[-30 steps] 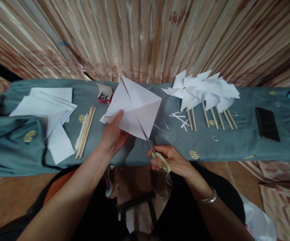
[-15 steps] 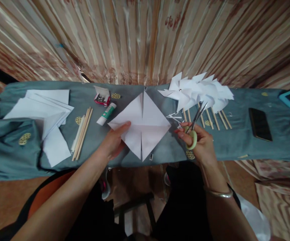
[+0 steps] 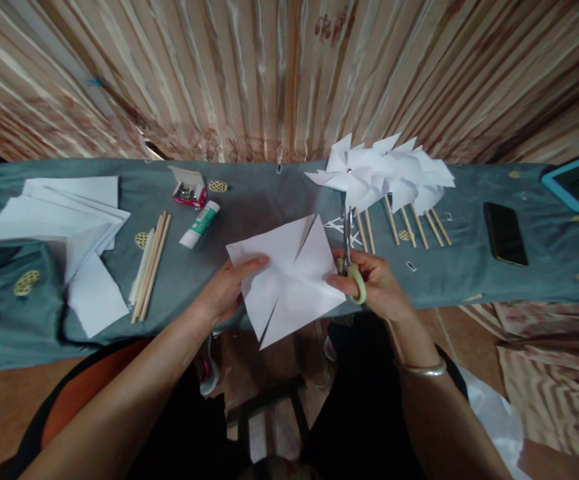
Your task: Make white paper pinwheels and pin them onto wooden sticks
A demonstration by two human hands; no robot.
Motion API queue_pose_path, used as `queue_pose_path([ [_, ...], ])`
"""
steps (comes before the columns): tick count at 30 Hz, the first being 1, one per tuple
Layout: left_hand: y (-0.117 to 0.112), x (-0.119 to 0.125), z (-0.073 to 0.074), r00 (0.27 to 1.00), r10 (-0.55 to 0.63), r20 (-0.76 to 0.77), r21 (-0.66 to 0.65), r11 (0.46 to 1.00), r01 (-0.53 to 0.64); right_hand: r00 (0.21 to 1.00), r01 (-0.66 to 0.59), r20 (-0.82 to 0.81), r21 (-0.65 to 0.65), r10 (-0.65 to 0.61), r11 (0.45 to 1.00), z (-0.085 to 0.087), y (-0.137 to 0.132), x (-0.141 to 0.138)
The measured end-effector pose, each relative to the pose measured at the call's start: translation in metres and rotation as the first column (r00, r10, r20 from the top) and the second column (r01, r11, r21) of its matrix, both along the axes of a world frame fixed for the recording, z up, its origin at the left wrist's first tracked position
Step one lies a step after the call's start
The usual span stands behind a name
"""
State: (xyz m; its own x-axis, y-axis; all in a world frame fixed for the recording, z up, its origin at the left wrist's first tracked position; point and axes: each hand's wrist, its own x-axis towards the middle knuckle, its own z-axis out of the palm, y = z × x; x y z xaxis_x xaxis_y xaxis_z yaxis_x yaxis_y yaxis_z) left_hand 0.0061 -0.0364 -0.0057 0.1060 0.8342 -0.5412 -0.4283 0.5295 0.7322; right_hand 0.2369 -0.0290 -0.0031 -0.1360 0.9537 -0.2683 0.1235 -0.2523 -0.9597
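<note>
A narrow table (image 3: pixel 264 190) is being covered by a grey-green cloth, and it is being backed by a striped, pleated curtain (image 3: pixel 249 80). Its left end is being taken up by white sheets (image 3: pixel 82 207), with sticks (image 3: pixel 152 270), a glue stick (image 3: pixel 200 225) and a small red box (image 3: pixel 189 193) nearer the middle. White pinwheels (image 3: pixel 369 173) and a dark phone (image 3: pixel 505 233) are being carried farther right. A slit paper square (image 3: pixel 292 267) is being held between both hands at the table's front edge. By the left hand (image 3: pixel 229 287) its left side is being pinched, thumb on top. By the right hand (image 3: pixel 374 283), closed around scissors (image 3: pixel 347 243) whose blades are being pointed away from the body, the paper's right edge is also being touched with the thumb.
</note>
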Motion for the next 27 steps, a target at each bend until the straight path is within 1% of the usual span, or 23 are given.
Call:
queue_pose_path([
  [2,0.002,0.0,0.002,0.998,0.04,0.044,0.001,0.999,-0.04,1.0,0.014,-0.023,-0.024,-0.015,1.0,-0.002,0.0,-0.003],
  [4,0.004,-0.001,0.007,0.99,0.073,0.124,0.02,0.997,-0.076,0.996,0.06,-0.066,-0.037,-0.062,0.998,-0.006,0.001,-0.007],
  [5,0.004,-0.001,0.009,0.983,0.067,0.171,0.034,0.997,-0.074,0.991,0.096,-0.09,-0.035,-0.099,0.995,-0.008,0.001,-0.009],
  [7,0.004,-0.003,0.014,0.968,0.018,0.249,0.056,0.998,-0.033,0.974,0.181,-0.134,-0.023,-0.182,0.983,-0.011,0.002,-0.015],
  [9,0.004,-0.003,0.018,0.96,-0.022,0.279,0.058,0.998,0.006,0.949,0.263,-0.178,-0.014,-0.262,0.965,-0.014,0.003,-0.021],
  [10,0.004,-0.003,0.019,0.96,-0.021,0.28,0.058,0.998,0.005,0.935,0.297,-0.2,-0.016,-0.294,0.955,-0.016,0.003,-0.024],
  [14,0.002,0.004,0.022,0.952,0.032,0.304,0.108,0.992,-0.068,0.876,0.385,-0.295,-0.048,-0.381,0.922,-0.02,0.006,-0.035],
  [18,0.002,0.013,0.019,0.94,0.045,0.337,0.185,0.976,-0.113,0.855,0.42,-0.322,-0.029,-0.406,0.907,-0.023,0.01,-0.044],
  [23,0.002,0.018,0.011,0.975,0.053,0.218,0.29,0.95,-0.116,0.898,0.382,-0.235,-0.002,-0.372,0.924,-0.021,0.013,-0.055],
  [27,0.003,0.02,0.008,0.983,0.06,0.175,0.371,0.921,-0.122,0.923,0.355,-0.177,0.044,-0.342,0.934,-0.019,0.013,-0.063],
])
